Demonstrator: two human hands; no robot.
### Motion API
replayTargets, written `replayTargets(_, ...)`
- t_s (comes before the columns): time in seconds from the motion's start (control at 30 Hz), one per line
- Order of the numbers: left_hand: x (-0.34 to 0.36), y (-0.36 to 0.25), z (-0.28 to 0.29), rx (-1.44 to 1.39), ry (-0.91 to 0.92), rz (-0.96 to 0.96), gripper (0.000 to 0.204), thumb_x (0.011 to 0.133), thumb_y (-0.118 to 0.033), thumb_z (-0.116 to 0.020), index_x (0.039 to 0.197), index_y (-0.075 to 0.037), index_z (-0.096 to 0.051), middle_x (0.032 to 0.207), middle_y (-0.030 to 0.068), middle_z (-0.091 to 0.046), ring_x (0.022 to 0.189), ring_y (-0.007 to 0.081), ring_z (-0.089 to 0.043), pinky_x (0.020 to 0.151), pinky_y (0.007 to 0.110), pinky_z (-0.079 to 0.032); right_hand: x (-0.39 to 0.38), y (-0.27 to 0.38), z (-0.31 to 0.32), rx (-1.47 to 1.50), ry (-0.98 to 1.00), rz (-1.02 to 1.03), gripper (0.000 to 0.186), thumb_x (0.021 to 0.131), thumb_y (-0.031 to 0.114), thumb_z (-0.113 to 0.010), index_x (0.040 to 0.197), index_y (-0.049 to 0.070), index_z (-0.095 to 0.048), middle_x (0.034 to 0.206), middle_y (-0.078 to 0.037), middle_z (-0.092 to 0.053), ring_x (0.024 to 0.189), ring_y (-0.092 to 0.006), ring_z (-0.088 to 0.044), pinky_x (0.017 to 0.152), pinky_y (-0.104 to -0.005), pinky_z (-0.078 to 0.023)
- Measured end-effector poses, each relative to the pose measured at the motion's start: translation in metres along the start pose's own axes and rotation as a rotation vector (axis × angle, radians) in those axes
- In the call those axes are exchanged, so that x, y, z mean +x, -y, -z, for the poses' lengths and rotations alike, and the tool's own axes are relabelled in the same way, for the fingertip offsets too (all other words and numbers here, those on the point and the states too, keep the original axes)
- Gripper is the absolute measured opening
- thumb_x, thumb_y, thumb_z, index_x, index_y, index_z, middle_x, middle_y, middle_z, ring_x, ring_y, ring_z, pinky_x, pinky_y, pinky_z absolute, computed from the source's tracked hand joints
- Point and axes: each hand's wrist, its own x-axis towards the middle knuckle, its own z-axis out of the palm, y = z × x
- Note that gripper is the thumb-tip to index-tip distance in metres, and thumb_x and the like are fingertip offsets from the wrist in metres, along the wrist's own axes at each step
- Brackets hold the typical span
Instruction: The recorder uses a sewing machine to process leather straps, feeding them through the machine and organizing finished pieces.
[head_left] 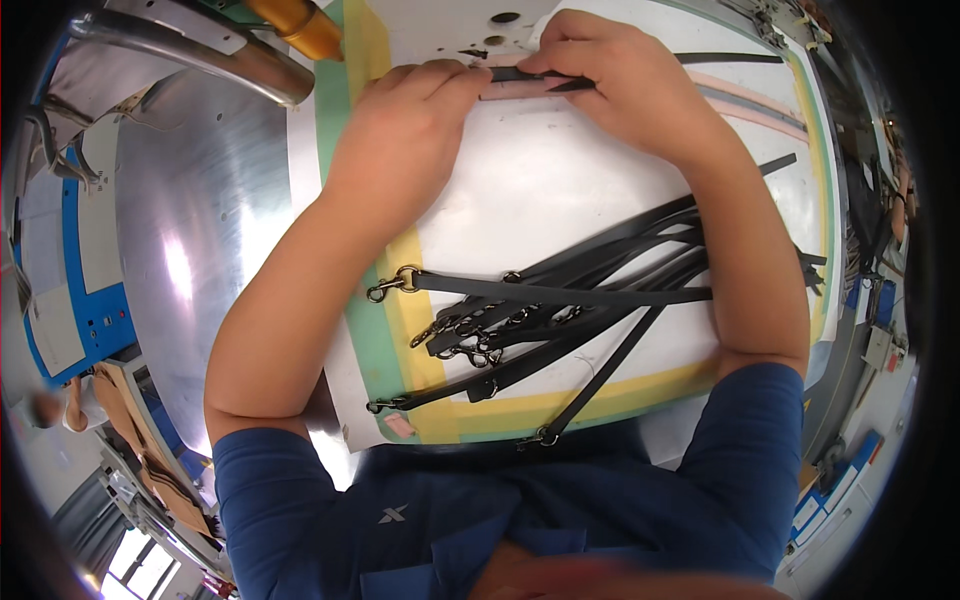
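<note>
At the far side of the white work surface (540,180), a black strap (512,74) lies between my two hands. My left hand (410,120) is closed, its fingertips pressed on the strap's left part. With thumb and fingers, my right hand (630,85) pinches the same strap; a dark pointed end shows below its fingertips. Under the strap runs a pale pink band (760,108) with a grey middle line, reaching to the right. Closer to me lies a pile of black straps (600,270) with dark metal snap hooks (480,350) at their left ends.
Green and yellow tape (400,345) borders the work surface. A metal tube (200,55) and a gold-coloured cylinder (300,28) stand at the far left, above a shiny metal plate (190,230). Machine parts (770,20) stand at the far right. Another person (75,408) is at the left edge.
</note>
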Motion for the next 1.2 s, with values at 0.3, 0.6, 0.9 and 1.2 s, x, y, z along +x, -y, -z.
replayTargets(0.3,0.003,0.003,0.0,-0.018,-0.059,0.012,0.04,0.085,0.005,-0.058,0.121,-0.006,-0.072,0.114,0.0124,-0.073,0.106,0.0349,-0.067,0.096,0.044,-0.054,0.009,0.005,0.015,-0.004,0.108,0.022,0.027,0.087,0.006,-0.067,0.111,0.012,-0.078,0.104,-0.01,-0.07,0.093,-0.0319,-0.07,0.079,-0.0406,-0.059)
replayTargets(0.6,0.002,0.003,0.001,0.052,-0.006,0.039,0.043,0.087,0.003,-0.057,0.125,-0.009,-0.072,0.114,0.0098,-0.073,0.11,0.0315,-0.067,0.097,0.045,-0.053,0.001,0.001,-0.001,-0.224,-0.017,0.142,0.03,0.083,0.001,-0.063,0.105,0.013,-0.08,0.099,-0.006,-0.07,0.093,-0.0299,-0.071,0.077,-0.0425,-0.057)
replayTargets(0.9,0.001,0.002,0.0,0.063,-0.012,0.038,0.043,0.085,0.003,-0.058,0.123,-0.01,-0.073,0.112,0.0114,-0.072,0.107,0.0337,-0.067,0.095,0.046,-0.054,0.003,-0.004,-0.008,-0.143,-0.058,0.13,0.032,0.082,-0.001,-0.063,0.105,0.013,-0.08,0.098,-0.007,-0.07,0.092,-0.0311,-0.071,0.077,-0.0431,-0.057)
replayTargets(1.2,0.002,0.003,0.001,0.069,-0.02,0.0,0.05,0.082,0.01,-0.059,0.125,-0.011,-0.073,0.117,0.0093,-0.072,0.108,0.0328,-0.067,0.095,0.043,-0.055,0.004,-0.004,-0.007,-0.147,-0.04,0.148,0.03,0.082,-0.002,-0.064,0.102,0.013,-0.079,0.098,-0.006,-0.069,0.09,-0.0315,-0.07,0.076,-0.0434,-0.056)
